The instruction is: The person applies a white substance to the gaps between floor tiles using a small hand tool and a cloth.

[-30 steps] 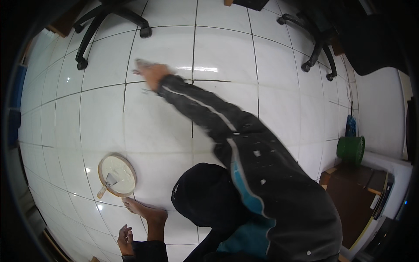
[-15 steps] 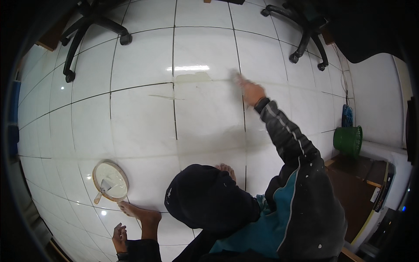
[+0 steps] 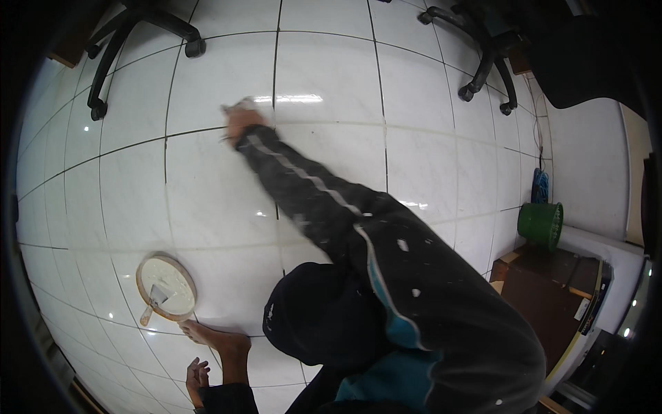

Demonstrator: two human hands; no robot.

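Note:
My right hand [image 3: 243, 121], blurred, reaches across the white tiled floor [image 3: 331, 165] at a dark joint line, closed on a pale flat thing I cannot make out, in a dark sleeve with a pale stripe. My left hand [image 3: 197, 376] hangs at the lower left, fingers loosely bent and apart, holding nothing. Just above it, beside a bare foot [image 3: 227, 341], lies a round shallow pan [image 3: 181, 290] of creamy paste with a scraper [image 3: 157, 295] resting in it. Pale filler streaks follow some tile joints. A dark cap [image 3: 317, 310] covers the lower middle of the view.
Wheeled chair bases [image 3: 121, 31] stand at upper left and upper right [image 3: 483, 58]. On the right are a green bucket [image 3: 541, 224], a blue bundle [image 3: 540, 185], thin cables along the wall [image 3: 586, 165], and a brown cabinet [image 3: 538, 303].
My right hand swept rightward, then back left along the upper joint, the arm stretching out again. My left hand has barely moved. The pan stays beside the foot.

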